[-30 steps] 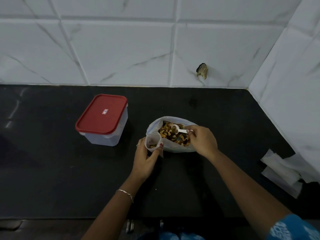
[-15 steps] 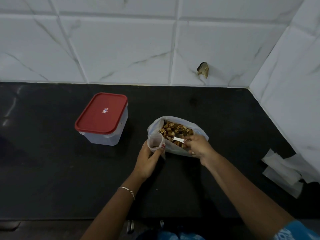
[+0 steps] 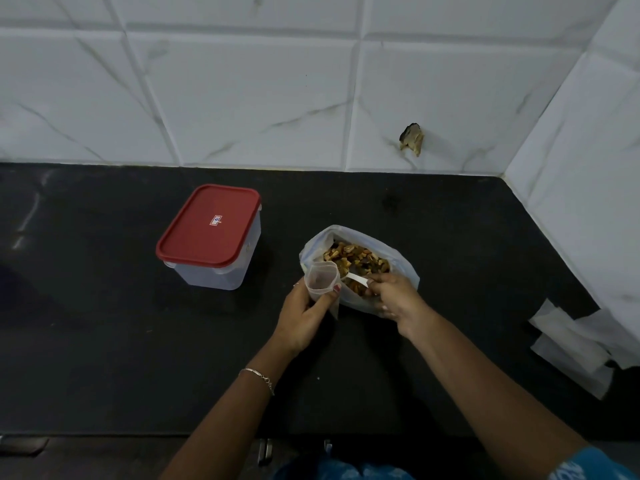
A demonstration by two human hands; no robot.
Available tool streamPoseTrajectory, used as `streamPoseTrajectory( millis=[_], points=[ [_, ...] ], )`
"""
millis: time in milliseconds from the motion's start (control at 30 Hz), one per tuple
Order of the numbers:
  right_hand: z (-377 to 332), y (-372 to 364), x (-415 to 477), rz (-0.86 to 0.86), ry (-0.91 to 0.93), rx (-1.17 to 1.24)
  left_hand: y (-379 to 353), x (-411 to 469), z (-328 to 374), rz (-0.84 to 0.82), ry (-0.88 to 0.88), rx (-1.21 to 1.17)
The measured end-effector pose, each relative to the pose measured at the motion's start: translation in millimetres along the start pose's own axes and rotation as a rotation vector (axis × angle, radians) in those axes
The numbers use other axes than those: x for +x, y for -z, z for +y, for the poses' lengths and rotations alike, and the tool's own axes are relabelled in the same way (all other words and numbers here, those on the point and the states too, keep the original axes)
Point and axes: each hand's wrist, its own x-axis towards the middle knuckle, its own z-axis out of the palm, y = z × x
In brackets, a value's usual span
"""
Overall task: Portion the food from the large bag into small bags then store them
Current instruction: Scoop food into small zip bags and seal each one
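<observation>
Right hand [image 3: 391,299] sits nearer than a second ago, at the near rim of the large translucent white plastic bag [image 3: 403,271]. White plastic spoon [image 3: 356,279] has swung left, and its bowl is now at the mouth of the small clear plastic bag [image 3: 320,278]. Right fingers [image 3: 375,284] pinch the spoon handle. Left hand [image 3: 304,317] grips the small bag upright, fingers [image 3: 327,299] curled round it below the open mouth. Small bag touches the large bag's left rim; can't tell how much is in it. Large bag sits open mid-scene on the black table [image 3: 104,341], brown mixed food pieces [image 3: 356,259] inside. Clear rectangular plastic container with red lid [image 3: 211,226], lid on, stands left of the bags, well apart. White paper sheets [image 3: 568,341] lie at the right by the white marble-look tiled wall [image 3: 242,98]. Thin metal bracelet [image 3: 258,374] on the left wrist.
</observation>
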Motion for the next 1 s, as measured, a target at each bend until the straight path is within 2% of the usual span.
streamPoseTrajectory(
  millis=[100, 233, 367, 567, 733, 867, 1000],
  points=[
    [-3, 6, 1, -0.033, -0.014, 0.076, 4, 1, -5, 0.133, -0.043, 0.064],
    [-8, 13, -3, -0.039, 0.004, 0.093, 11, 2, -4, 0.241, -0.137, 0.264],
    [-15, 21, -9, -0.016, 0.054, 0.069, 12, 8, 12, 0.172, -0.156, 0.237],
    [-31, 37, -28, -0.029, 0.158, 0.117, 6, 27, 15, 0.081, -0.125, 0.402],
    [-41, 45, -40, -0.057, 0.204, 0.103, -2, 35, 18, 0.082, -0.119, 0.48],
    [-43, 40, -45, -0.04, 0.249, -0.011, -7, 35, 24, 0.103, -0.122, 0.502],
    [-44, 32, -46, 0.067, 0.426, -0.28, -8, 35, 26, 0.123, -0.136, 0.517]
  ],
)
